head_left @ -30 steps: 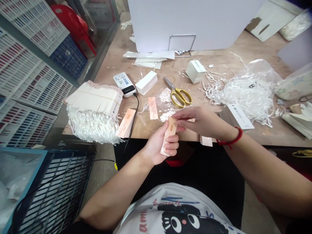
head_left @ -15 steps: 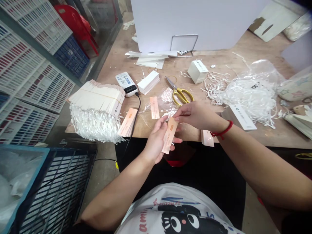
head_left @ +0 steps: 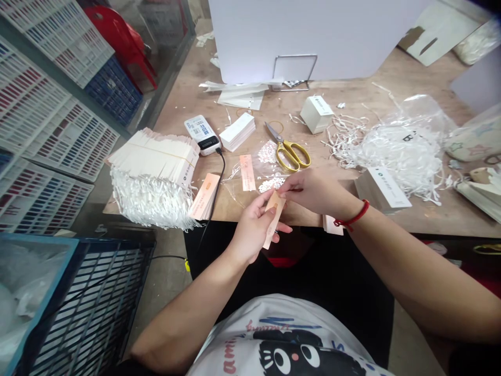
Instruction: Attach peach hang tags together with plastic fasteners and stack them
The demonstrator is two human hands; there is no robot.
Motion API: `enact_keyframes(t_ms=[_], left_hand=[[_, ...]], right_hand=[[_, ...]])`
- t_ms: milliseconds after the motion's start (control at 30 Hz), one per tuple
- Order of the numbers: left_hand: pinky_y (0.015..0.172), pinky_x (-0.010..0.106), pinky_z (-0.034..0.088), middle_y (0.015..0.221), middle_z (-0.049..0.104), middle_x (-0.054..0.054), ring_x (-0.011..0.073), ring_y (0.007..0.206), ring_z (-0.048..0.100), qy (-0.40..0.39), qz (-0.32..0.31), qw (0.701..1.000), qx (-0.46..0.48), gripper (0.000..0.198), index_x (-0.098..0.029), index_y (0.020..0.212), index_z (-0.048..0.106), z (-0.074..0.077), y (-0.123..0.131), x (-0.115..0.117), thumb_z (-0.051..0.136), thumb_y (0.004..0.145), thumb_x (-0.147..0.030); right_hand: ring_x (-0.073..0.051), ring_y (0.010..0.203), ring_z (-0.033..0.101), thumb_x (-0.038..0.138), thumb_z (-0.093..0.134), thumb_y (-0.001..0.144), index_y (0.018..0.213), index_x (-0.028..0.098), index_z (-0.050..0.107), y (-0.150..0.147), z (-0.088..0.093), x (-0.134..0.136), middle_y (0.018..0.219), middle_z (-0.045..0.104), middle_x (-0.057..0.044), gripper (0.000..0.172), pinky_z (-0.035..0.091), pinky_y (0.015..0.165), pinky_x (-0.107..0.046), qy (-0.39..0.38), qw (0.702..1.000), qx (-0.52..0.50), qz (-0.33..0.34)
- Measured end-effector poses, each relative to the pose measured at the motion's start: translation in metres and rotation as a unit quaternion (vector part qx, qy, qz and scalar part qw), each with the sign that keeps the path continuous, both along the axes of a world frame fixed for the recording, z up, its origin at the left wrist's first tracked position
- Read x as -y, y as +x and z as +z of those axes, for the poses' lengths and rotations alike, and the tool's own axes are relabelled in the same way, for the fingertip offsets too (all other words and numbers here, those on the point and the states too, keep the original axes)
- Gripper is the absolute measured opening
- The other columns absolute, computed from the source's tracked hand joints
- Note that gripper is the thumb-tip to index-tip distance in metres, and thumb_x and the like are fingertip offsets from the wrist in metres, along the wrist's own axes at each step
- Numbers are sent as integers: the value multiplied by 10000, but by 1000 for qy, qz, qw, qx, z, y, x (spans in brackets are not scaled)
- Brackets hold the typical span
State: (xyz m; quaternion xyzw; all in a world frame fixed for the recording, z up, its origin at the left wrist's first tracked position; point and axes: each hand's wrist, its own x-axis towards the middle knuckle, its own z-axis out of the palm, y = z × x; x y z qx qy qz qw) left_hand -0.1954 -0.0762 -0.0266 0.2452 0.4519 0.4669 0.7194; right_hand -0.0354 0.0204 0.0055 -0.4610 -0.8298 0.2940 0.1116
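Observation:
My left hand point(head_left: 254, 230) grips a peach paper tag point(head_left: 273, 222) upright at the table's front edge, thumb on its face. My right hand point(head_left: 313, 190), with a red string on the wrist, pinches the tag's top end; whether it also holds something small there is hidden. Just beyond lie a single peach tag point(head_left: 247, 173), a small heap of white bits point(head_left: 271, 184) on clear plastic, and a stack of peach tags point(head_left: 205, 197) to the left. More peach tags point(head_left: 332, 225) peek out under my right wrist.
Yellow-handled scissors point(head_left: 288, 150) lie behind my hands. A large bundle of white strung tags point(head_left: 154, 175) fills the left of the wooden table point(head_left: 430, 219). A charger with black cable point(head_left: 202, 134), white boxes point(head_left: 316, 113), a white string pile in plastic point(head_left: 399, 149) and a blue crate point(head_left: 78, 303) surround me.
My left hand loosened, then closed again on the tag, turning it more edge-on. My right hand stayed pinched at the tag's top and dropped slightly.

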Motion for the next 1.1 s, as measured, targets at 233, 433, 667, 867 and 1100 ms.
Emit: enact_keyframes(t_ms=[233,433,667,867,1100], left_hand=[[405,174,435,1194,673,119,146,624,715,20,14,1000,-14,573,-239,1450,489,-2,-1,-5,639,898,-215],[422,174,467,1060,713,85,159,656,718,36,49,998,-7,592,-234,1484,441,-3,1,-12,610,917,-202],[452,176,496,875,709,32,118,597,656,52,62,996,-36,581,-262,1488,462,-11,6,-11,624,931,-246],[464,209,516,936,718,42,120,587,639,44,69,995,-52,563,-285,1472,486,-10,10,-10,638,930,-284],[452,197,506,1012,721,56,97,571,622,25,68,996,-55,579,-256,1471,490,-9,14,-16,643,912,-246]], right_hand=[[-186,699,679,111,596,842,841,207,765,-7,-15,20,771,758,-18,194,492,675,-303,133,989,-16,-69],[-231,1063,727,167,527,959,1088,181,744,-10,-35,50,1155,765,-98,254,579,945,-377,218,964,-132,-73],[-264,1325,586,116,418,966,1340,107,619,-16,-38,66,1408,611,-192,424,547,1070,-448,219,970,-92,-52],[-271,1347,565,163,404,994,1330,142,618,-19,-39,68,1416,610,-178,399,506,1116,-483,185,975,-99,-80],[-301,1262,611,172,392,994,1219,121,639,-25,-42,61,1299,664,-199,338,505,1081,-513,165,973,-112,-112]])
